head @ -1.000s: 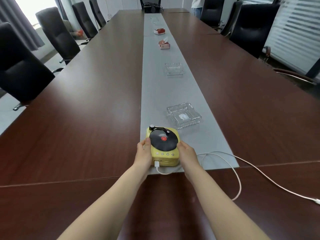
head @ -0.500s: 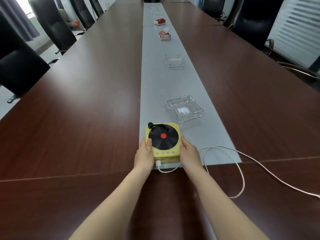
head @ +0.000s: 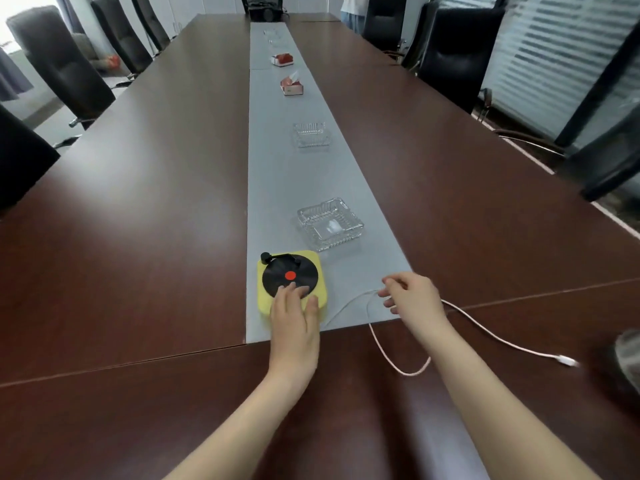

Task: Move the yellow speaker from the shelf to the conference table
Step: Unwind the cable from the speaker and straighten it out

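The yellow speaker (head: 289, 270), shaped like a small record player with a black disc and red centre, sits on the grey runner (head: 277, 168) of the brown conference table (head: 138, 220). My left hand (head: 294, 320) rests on it, fingers flat on the disc and thumb against its near right edge. My right hand (head: 414, 299) hovers to the right of the speaker with fingers apart, just above the white cable (head: 485, 332) that runs from the speaker and loops across the table. The speaker's near side is hidden by my left hand.
A glass ashtray (head: 330, 225) stands just beyond the speaker; another ashtray (head: 311, 134) and two red tissue boxes (head: 292, 85) lie farther along the runner. Black chairs (head: 59, 60) line both sides. A dark blurred object (head: 627, 358) sits at the right edge.
Both hands held the speaker's sides before. Now my right hand has come off and moved right over the cable, and my left hand has shifted onto the speaker's top.
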A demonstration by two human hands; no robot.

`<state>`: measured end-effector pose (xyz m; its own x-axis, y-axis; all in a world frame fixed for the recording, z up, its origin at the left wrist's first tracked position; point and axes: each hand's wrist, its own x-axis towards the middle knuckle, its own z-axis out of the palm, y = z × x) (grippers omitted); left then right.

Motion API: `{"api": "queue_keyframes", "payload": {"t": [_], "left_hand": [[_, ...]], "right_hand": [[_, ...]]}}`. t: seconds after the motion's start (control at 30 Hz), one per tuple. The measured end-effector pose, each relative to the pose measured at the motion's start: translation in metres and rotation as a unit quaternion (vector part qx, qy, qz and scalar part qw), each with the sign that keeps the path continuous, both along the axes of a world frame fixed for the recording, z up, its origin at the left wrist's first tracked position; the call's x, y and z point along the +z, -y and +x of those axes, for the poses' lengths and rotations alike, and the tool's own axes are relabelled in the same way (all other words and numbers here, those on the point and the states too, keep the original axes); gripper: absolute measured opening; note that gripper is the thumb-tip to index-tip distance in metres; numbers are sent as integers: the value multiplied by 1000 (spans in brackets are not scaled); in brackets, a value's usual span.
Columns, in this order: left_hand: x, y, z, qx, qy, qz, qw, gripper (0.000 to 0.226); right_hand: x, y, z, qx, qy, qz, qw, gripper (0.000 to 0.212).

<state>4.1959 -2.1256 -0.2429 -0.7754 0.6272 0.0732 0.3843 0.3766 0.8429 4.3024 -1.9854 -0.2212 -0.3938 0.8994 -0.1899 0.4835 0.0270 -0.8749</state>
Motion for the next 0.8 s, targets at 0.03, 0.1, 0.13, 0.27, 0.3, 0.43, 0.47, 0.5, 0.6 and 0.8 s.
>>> {"api": "queue_keyframes", "payload": {"t": [0.03, 0.1, 0.13, 0.27, 0.3, 0.43, 0.47, 0.5, 0.6, 0.8], "left_hand": [[5, -5, 16, -21, 10, 17, 1000, 34], [16, -20, 46, -65, 73, 45, 994, 29], [23, -30, 59, -85, 118, 54, 988, 28], [38, -73, 105, -155, 226, 57, 960, 37], [37, -84, 113, -167, 251, 60, 952, 39], [30, -117, 139, -168, 341, 38, 924, 50], [27, -123, 142, -162, 353, 28, 921, 51], [25, -127, 145, -155, 356, 18, 921, 52], [15, -138, 150, -144, 341, -3, 929, 53], [-4, -152, 161, -133, 365, 14, 921, 57]], "right_hand": [[0, -7, 14, -26, -5, 4, 1000, 17], [0, -20, 41, -73, -14, 8, 997, 16], [-1, -26, 54, -90, -14, 7, 996, 15], [-11, -43, 93, -127, -7, -5, 992, 14], [-14, -45, 101, -132, -11, -8, 991, 13], [-26, -55, 126, -158, -44, -32, 986, 12], [-29, -57, 130, -162, -53, -38, 985, 12], [-32, -59, 134, -164, -59, -42, 984, 11], [-41, -65, 143, -174, -77, -56, 980, 9], [-61, -70, 159, -183, -70, -50, 979, 38]]}}
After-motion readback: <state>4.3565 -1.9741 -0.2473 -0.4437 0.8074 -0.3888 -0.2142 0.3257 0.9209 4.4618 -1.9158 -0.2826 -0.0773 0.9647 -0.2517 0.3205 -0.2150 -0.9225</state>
